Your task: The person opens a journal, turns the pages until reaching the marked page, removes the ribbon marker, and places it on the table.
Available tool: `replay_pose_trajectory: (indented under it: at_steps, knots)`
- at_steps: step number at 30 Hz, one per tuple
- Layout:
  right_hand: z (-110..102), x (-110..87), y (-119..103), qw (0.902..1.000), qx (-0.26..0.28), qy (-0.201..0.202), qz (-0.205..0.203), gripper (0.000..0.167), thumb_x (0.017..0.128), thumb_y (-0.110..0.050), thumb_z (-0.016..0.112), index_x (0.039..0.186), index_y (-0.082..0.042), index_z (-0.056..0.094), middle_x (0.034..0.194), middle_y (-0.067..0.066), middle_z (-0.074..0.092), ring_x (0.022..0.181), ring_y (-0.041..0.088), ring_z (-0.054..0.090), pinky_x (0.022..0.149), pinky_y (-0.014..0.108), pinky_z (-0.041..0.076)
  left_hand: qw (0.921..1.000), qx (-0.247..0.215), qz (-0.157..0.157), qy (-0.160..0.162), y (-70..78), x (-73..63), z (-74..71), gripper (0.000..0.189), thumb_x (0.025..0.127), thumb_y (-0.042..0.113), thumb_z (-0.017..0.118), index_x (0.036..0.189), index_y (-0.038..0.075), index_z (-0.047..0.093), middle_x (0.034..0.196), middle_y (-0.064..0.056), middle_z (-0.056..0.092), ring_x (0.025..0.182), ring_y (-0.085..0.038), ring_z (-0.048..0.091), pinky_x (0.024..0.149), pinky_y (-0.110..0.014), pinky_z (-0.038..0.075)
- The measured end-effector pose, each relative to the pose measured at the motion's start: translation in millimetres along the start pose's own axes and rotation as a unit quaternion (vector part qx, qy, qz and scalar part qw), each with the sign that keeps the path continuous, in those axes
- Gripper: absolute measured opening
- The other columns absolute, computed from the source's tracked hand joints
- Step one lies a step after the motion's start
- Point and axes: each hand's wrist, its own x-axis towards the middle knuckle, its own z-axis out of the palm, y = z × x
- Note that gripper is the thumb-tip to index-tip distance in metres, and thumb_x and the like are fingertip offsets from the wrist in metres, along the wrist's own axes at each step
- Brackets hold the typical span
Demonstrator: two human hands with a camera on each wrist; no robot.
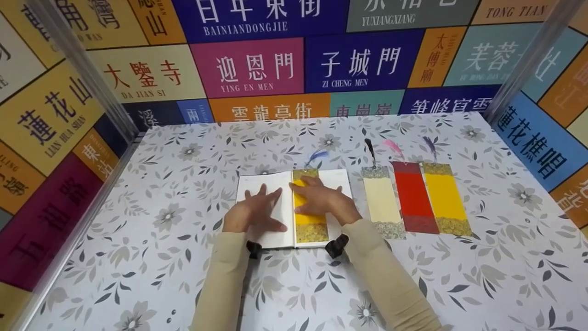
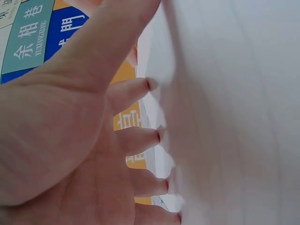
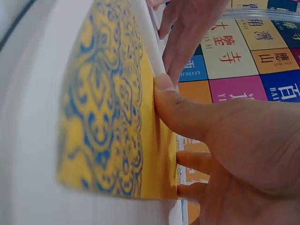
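An open notebook (image 1: 336, 177) with white, faintly ruled pages lies on the table. On its right page, along the centre fold, is a yellow bookmark (image 1: 311, 233) with patterned gold ends and a blue tassel (image 1: 318, 156) beyond the top edge. My left hand (image 1: 252, 210) rests on the left page with fingers spread and fingertips touching the paper. My right hand (image 1: 325, 200) presses the bookmark with spread fingers, covering part of its middle. In the right wrist view, the thumb (image 3: 176, 110) touches the bookmark's yellow face near the fold.
Right of the notebook lie a cream bookmark (image 1: 382, 200) with a black tassel, a red bookmark (image 1: 415, 195) with a pink tassel, and another yellow bookmark (image 1: 443, 195) with a purple tassel. The leaf-patterned tabletop (image 1: 174, 285) is bounded by lettered panels (image 1: 257, 66) behind and at the sides.
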Motion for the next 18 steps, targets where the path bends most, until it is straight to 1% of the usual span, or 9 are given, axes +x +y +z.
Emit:
replay_pose_trajectory:
  at_steps: [6,13,15,18]
  knots:
    - [3.1,-1.2,1.2,1.0,0.0,0.006,0.006,0.07,0.099,-0.038,0.058,0.16,-0.033,0.023,0.171,0.007,0.004,0.158,0.034,-0.002,0.106,0.087,0.001,1.0,0.004,0.001,0.0,0.3,0.7,1.7,0.106,0.082,0.057,0.075,0.162,0.032,0.009,0.168,-0.017,-0.009,0.149,-0.058,-0.001,0.117,-0.076,0.012]
    - [1.4,-3.6,-0.7,1.0,0.004,0.007,0.003,0.071,0.097,-0.037,0.062,0.159,-0.032,0.027,0.171,0.008,0.007,0.158,0.035,0.002,0.107,0.087,0.005,0.9999,-0.006,-0.002,0.015,0.9,0.6,1.7,0.107,0.08,0.054,0.078,0.161,0.032,0.013,0.169,-0.016,-0.007,0.15,-0.056,-0.001,0.116,-0.076,0.014]
    - [-0.9,-5.6,-0.2,0.9999,0.01,0.008,-0.004,0.072,0.096,-0.037,0.064,0.159,-0.03,0.029,0.171,0.009,0.01,0.158,0.035,0.005,0.113,0.081,0.009,0.9997,-0.009,0.002,0.021,1.6,1.1,1.9,0.106,0.08,0.053,0.079,0.161,0.031,0.014,0.169,-0.016,-0.005,0.151,-0.056,0.0,0.117,-0.075,0.016]
    - [-3.4,-8.4,-1.9,0.9988,0.03,0.025,-0.029,0.073,0.096,-0.034,0.066,0.159,-0.022,0.031,0.169,0.012,0.015,0.157,0.035,0.013,0.123,0.066,0.016,0.9994,-0.01,0.008,0.031,-0.5,-1.1,1.7,0.105,0.079,0.053,0.08,0.161,0.03,0.018,0.169,-0.018,-0.002,0.15,-0.057,0.002,0.117,-0.074,0.017]
